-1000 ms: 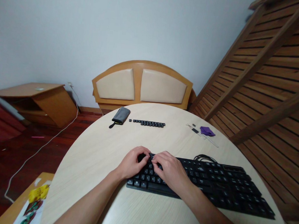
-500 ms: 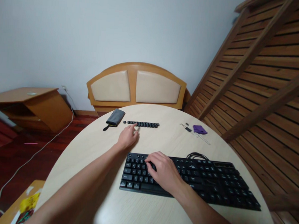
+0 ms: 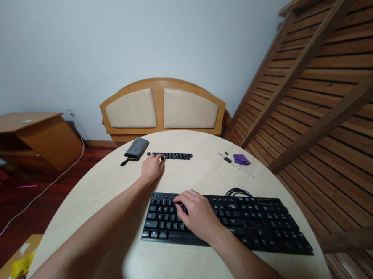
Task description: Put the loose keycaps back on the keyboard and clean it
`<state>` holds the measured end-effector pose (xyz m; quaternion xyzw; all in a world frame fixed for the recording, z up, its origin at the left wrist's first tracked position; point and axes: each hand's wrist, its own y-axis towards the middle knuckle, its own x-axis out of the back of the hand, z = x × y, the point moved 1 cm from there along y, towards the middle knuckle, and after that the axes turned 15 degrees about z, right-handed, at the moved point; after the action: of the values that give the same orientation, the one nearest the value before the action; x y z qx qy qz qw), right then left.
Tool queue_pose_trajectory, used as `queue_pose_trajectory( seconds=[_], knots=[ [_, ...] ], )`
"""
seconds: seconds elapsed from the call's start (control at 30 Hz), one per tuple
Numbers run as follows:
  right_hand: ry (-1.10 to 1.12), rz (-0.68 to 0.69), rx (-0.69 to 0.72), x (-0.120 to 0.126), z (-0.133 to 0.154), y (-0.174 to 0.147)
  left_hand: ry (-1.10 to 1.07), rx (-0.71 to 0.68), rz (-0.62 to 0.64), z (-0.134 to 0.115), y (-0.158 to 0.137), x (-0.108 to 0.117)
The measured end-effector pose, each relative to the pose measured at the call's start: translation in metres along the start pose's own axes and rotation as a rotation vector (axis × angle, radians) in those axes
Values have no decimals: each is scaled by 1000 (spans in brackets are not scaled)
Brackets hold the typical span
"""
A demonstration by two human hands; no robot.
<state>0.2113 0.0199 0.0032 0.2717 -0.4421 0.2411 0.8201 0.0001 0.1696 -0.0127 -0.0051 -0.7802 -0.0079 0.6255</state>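
Observation:
My left hand [image 3: 152, 167] reaches toward the far side of the table and pinches a small black keycap [image 3: 162, 158] between thumb and fingers. Right beside it, a row of loose black keycaps [image 3: 179, 156] lies on the table. My right hand [image 3: 195, 209] is over the left part of a black keyboard [image 3: 231, 226]. Its fingers are bent, and thumb and forefinger come together at the upper keys. Whether something small is between them is hidden. The palm covers the keys under it.
Left of the keycap row lies a grey pouch [image 3: 137, 148] with a strap. At the right are a purple cloth [image 3: 242, 159] and a thin wire tool with a black part [image 3: 227, 159]. A coiled cable [image 3: 238, 192] sits behind the keyboard on the round table [image 3: 107, 193].
My left hand has drawn back slightly from the row, and a keycap now shows in its fingers. My right hand keeps its place on the keyboard. The whole view has shifted a little.

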Motion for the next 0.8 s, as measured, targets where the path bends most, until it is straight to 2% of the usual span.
queue_pose_trajectory(
  seconds=[0.13, 0.27, 0.4, 0.47, 0.57, 0.8],
  knots=[
    [8, 3, -1, 1, 1, 0, -52, 4, -9, 10, -15, 4],
    [19, 8, -14, 1, 2, 0, -144, -47, 12, 11, -43, 8],
    [34, 7, -30, 0, 2, 0, -266, -184, 48, -4, -82, 6],
    [48, -5, -45, 0, 2, 0, -420, -304, 20, -13, -102, 3],
    [76, -52, -60, 1, 2, 0, -543, -356, 7, -20, -125, -1],
    [141, -79, -11, 2, -1, 1, -607, -464, 11, -22, -137, -1]
  ],
)
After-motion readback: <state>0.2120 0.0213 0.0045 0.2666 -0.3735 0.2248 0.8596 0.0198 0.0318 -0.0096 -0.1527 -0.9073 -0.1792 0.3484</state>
